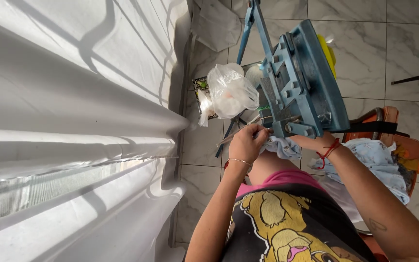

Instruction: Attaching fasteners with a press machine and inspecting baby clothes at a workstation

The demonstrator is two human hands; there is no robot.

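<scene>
We note the left hand pinched on the pale blue printed cloth, which sits under the blue metal hand press. Right hand rests w/ cloth beneath the press base; grip state can't be told. Recommend: keep fabric flat, fingers clear of the die, approx. centred before pressing. White plastic bag hangs nearby.

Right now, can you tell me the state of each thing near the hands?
Left hand: fingers closed on the light blue cloth.
Right hand: under the press, partly hidden.
Light blue cloth: bunched under the press.
Blue press machine: upright.
Plastic bag: knotted, full.
White curtain: drawn.
</scene>
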